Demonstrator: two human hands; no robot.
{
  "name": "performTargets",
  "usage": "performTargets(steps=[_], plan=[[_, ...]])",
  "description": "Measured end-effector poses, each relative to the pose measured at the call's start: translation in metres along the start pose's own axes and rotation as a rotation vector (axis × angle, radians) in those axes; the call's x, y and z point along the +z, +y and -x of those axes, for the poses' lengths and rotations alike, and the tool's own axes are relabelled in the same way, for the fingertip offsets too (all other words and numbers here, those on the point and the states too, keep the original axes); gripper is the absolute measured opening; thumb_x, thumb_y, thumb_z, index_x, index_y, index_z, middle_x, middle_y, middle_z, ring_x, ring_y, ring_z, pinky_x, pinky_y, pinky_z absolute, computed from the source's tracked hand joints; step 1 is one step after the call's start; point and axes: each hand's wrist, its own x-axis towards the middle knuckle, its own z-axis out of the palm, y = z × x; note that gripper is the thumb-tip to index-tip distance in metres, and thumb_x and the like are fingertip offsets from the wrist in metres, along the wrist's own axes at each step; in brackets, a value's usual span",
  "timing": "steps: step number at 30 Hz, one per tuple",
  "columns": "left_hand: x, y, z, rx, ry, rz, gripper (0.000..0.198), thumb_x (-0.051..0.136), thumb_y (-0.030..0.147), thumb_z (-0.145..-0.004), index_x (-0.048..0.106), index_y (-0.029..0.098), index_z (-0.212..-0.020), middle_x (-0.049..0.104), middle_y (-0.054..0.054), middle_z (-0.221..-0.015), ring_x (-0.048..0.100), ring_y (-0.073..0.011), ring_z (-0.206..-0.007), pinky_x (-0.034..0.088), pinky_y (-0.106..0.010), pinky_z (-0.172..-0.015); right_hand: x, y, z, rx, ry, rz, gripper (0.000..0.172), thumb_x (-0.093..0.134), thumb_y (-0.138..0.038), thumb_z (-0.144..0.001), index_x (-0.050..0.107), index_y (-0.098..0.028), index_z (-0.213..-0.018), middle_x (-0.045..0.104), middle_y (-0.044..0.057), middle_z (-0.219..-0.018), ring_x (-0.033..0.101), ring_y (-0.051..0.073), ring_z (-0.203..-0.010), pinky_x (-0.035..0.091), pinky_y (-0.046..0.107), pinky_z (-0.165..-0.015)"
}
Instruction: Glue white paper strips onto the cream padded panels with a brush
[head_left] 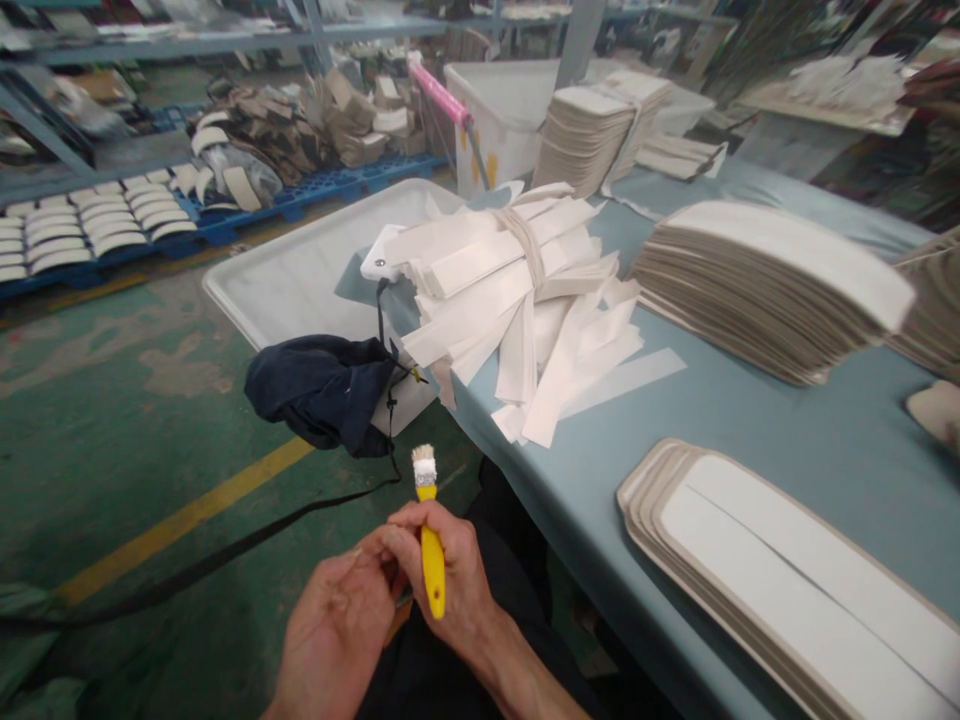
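Observation:
A paintbrush point(433, 560) with a yellow handle is held in my right hand point(461, 575), bristles up and away from me, handle end toward me. White material coats the lower bristles and ferrule. My left hand point(337, 620) is beside it, palm turned up and fingers curled in, its fingertips meeting the right hand's fingers. Whatever may be pinched between them is hidden. Both hands are over my lap, left of the table point(585, 490) with its blue-grey cover. On the table lies a stack of long, rounded boards point(750, 530) with white faces.
Loose white strips point(555, 340) and a tied bundle of strips point(480, 250) lie at the table corner. Behind are a curved stack point(780, 250) and a tied stack point(577, 130). A dark cloth bag point(322, 390) hangs by a white tub point(277, 250). A black strap point(285, 535) crosses left.

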Motion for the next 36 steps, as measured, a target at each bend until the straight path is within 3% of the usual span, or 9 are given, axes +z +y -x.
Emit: performTargets(steps=[5,11,18,23,25,27,30,32,36], plan=[[0.01,0.001,0.001,0.161,0.059,-0.153,0.035,0.068,0.039,-0.081,0.082,0.015,-0.103,0.077,-0.012,-0.113,0.065,-0.0336,-0.121,0.051,-0.047,-0.116,0.002,-0.001,0.0,-0.004,0.024,-0.099,0.038,0.058,-0.052,-0.103,0.071,-0.016,-0.099,0.071,0.003,-0.073,0.064,0.012,-0.059,0.053,0.022,-0.058],[0.008,0.0,0.001,0.185,0.131,-0.248,0.041,0.079,0.049,-0.072,0.085,0.02,-0.101,0.077,-0.013,-0.12,0.062,-0.0375,-0.128,0.046,-0.051,-0.119,-0.002,-0.001,-0.002,0.028,0.012,-0.111,0.041,0.061,-0.055,-0.101,0.069,-0.015,-0.097,0.073,0.004,-0.077,0.068,0.013,-0.063,0.056,0.024,-0.063],[-0.013,0.003,-0.008,0.435,-0.018,-0.633,0.044,0.072,0.051,-0.084,0.082,0.022,-0.115,0.064,-0.012,-0.148,0.044,-0.0399,-0.149,0.035,-0.047,-0.127,-0.001,-0.015,-0.002,-0.008,0.069,-0.009,0.044,0.053,-0.059,-0.104,0.053,-0.022,-0.081,0.064,-0.003,-0.061,0.056,0.011,-0.054,0.048,0.022,-0.059],[-0.033,0.013,-0.015,0.534,0.01,-0.84,0.039,0.071,0.048,-0.087,0.082,0.024,-0.115,0.06,-0.01,-0.153,0.04,-0.0379,-0.152,0.021,-0.048,-0.132,-0.003,-0.015,0.005,0.058,0.157,0.024,0.049,0.045,-0.065,-0.106,0.051,-0.024,-0.081,0.055,-0.007,-0.05,0.047,0.009,-0.043,0.039,0.021,-0.05],[-0.032,0.016,-0.016,0.521,0.044,-0.785,0.038,0.075,0.049,-0.083,0.084,0.022,-0.109,0.062,-0.012,-0.15,0.041,-0.0393,-0.15,0.024,-0.047,-0.131,-0.007,-0.013,0.004,0.046,0.092,0.145,0.049,0.047,-0.063,-0.105,0.053,-0.023,-0.077,0.056,-0.006,-0.05,0.049,0.01,-0.044,0.04,0.021,-0.051],[-0.024,0.016,-0.015,0.466,0.087,-0.618,0.038,0.079,0.048,-0.077,0.085,0.02,-0.101,0.067,-0.015,-0.143,0.046,-0.0417,-0.146,0.036,-0.05,-0.126,-0.01,-0.011,0.002,0.008,0.031,0.31,0.043,0.055,-0.057,-0.103,0.06,-0.023,-0.077,0.062,-0.004,-0.057,0.055,0.01,-0.049,0.042,0.021,-0.055],[-0.008,0.016,-0.012,0.298,0.118,-0.335,0.04,0.077,0.047,-0.076,0.084,0.018,-0.102,0.074,-0.015,-0.129,0.059,-0.0405,-0.131,0.05,-0.053,-0.113,-0.012,-0.009,-0.003,-0.053,0.02,0.454,0.025,0.062,-0.044,-0.102,0.073,-0.023,-0.098,0.071,-0.002,-0.071,0.063,0.012,-0.057,0.045,0.021,-0.06],[0.0,0.015,-0.008,0.174,0.124,-0.2,0.04,0.071,0.048,-0.08,0.083,0.019,-0.103,0.077,-0.014,-0.122,0.064,-0.0368,-0.123,0.052,-0.053,-0.11,-0.013,-0.007,-0.005,-0.094,0.016,0.467,0.023,0.061,-0.039,-0.102,0.075,-0.022,-0.108,0.073,-0.001,-0.076,0.065,0.012,-0.06,0.048,0.021,-0.062],[0.005,0.013,-0.005,0.03,0.152,-0.1,0.046,0.064,0.053,-0.083,0.083,0.016,-0.104,0.077,-0.013,-0.118,0.062,-0.0344,-0.124,0.049,-0.052,-0.115,-0.015,0.0,-0.005,-0.157,0.013,0.46,0.022,0.062,-0.038,-0.102,0.077,-0.022,-0.107,0.074,0.001,-0.078,0.068,0.014,-0.063,0.05,0.021,-0.064]])
